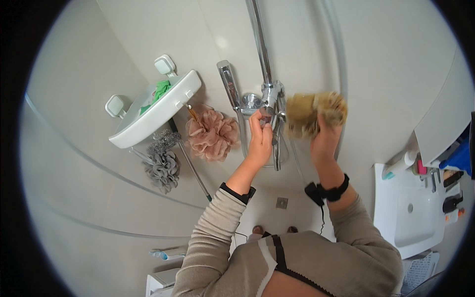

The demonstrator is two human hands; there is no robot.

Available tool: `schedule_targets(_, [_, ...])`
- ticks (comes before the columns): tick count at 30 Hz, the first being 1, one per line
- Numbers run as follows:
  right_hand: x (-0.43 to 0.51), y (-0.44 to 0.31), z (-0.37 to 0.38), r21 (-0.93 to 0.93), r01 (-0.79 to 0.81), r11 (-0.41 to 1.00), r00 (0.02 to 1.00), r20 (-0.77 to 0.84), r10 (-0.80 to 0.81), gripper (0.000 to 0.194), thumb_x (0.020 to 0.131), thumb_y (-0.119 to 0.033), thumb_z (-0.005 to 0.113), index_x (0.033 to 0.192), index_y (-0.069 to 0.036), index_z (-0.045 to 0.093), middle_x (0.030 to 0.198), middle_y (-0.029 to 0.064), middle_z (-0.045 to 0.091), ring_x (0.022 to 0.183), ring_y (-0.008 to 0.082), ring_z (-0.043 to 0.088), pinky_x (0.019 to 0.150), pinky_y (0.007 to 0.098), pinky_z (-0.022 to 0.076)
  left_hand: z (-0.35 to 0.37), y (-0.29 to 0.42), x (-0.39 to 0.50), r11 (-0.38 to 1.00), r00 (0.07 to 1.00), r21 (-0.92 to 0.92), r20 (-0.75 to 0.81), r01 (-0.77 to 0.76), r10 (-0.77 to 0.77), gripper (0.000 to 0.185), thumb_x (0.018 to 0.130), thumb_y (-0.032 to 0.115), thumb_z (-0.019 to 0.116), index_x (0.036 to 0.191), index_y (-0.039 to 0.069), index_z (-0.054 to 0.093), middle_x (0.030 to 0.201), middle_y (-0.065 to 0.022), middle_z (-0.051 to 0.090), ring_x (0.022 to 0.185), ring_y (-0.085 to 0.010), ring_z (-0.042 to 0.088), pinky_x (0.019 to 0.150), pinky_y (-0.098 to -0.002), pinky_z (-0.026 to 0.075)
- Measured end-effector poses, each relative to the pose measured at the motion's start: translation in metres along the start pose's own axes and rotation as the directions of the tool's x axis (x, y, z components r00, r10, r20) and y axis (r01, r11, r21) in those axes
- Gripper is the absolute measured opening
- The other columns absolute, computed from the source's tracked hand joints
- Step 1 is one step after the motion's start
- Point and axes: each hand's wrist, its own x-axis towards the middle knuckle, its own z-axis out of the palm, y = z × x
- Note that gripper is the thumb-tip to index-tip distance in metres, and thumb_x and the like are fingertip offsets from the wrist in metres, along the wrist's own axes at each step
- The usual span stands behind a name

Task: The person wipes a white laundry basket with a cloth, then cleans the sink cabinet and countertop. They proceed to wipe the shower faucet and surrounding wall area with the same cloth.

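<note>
My left hand point(261, 137) is at the chrome shower mixer point(269, 97), its fingers at the lower end of the valve body; whether they grip it cannot be told. My right hand point(326, 143) holds up a yellowish-brown cloth or sponge point(315, 113), blurred, to the right of the mixer. A chrome hand shower point(228, 84) stands tilted in its holder to the left. The chrome riser pipe point(259, 41) runs up from the mixer.
A white corner shelf point(157, 111) holds green cloth. A pink mesh puff point(212, 135) and a grey one point(163, 171) hang below, beside a long-handled wire scrubber point(163, 142). A white washbasin point(417, 222) stands at right; a floor drain point(282, 202) lies below.
</note>
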Motion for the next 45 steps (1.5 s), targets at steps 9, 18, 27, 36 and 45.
schedule_targets(9, [0.001,0.041,0.037,-0.647,0.442,0.621,0.862,0.497,-0.096,0.029,0.095,-0.006,0.049,0.122,0.004,0.055,0.118,0.0165,0.061,0.107,0.0313,0.058,0.096,0.0370,0.0431,0.005,-0.010,0.002,0.994,0.998,-0.100,-0.056,-0.047,0.041,0.043,0.103,0.022,0.035,0.138,-0.003,0.030,0.136,-0.0176,0.033,0.131,-0.0306,0.032,0.113,-0.0398,0.023])
schedule_targets(18, [-0.040,0.015,0.033,-0.667,0.646,0.371,0.734,0.677,-0.061,0.043,0.081,-0.011,0.065,0.124,-0.006,0.060,0.123,0.0218,0.061,0.117,0.0406,0.056,0.095,0.0456,0.0482,-0.005,-0.007,-0.009,0.793,0.967,-0.559,0.204,0.243,-0.152,0.060,0.105,0.044,0.036,0.150,0.007,0.020,0.144,-0.0072,0.033,0.135,-0.0181,0.033,0.114,-0.0354,0.027])
schedule_targets(27, [-0.043,-0.024,0.005,-0.710,0.010,0.705,0.852,0.375,0.365,0.034,0.088,-0.012,0.058,0.120,0.000,0.060,0.110,0.0143,0.067,0.099,0.0232,0.065,0.088,0.0335,0.0494,-0.030,-0.003,-0.014,0.959,0.955,-0.263,0.246,-0.102,0.169,0.057,0.103,0.045,0.040,0.141,0.003,0.038,0.140,-0.0163,0.038,0.136,-0.0318,0.034,0.114,-0.0399,0.025])
schedule_targets(36, [-0.062,0.019,-0.008,-0.273,-0.278,0.921,0.915,0.218,0.341,0.036,0.088,-0.001,0.058,0.123,0.000,0.057,0.117,0.0119,0.064,0.110,0.0194,0.060,0.096,0.0324,0.0449,-0.066,0.026,-0.025,0.990,0.952,-0.139,0.304,0.020,0.023,0.034,0.099,0.035,0.055,0.106,0.002,0.056,0.102,-0.0170,0.061,0.094,-0.0288,0.060,0.081,-0.0355,0.047])
schedule_targets(45, [-0.033,-0.004,0.035,-0.763,0.268,0.589,0.958,0.148,-0.244,0.041,0.086,0.002,0.063,0.124,0.003,0.048,0.118,0.0187,0.060,0.110,0.0266,0.060,0.094,0.0343,0.0473,-0.058,0.021,0.041,0.934,0.954,0.330,-0.208,-0.139,0.215,0.018,0.091,0.016,0.064,0.094,0.000,0.055,0.088,-0.0161,0.058,0.081,-0.0306,0.056,0.073,-0.0386,0.045])
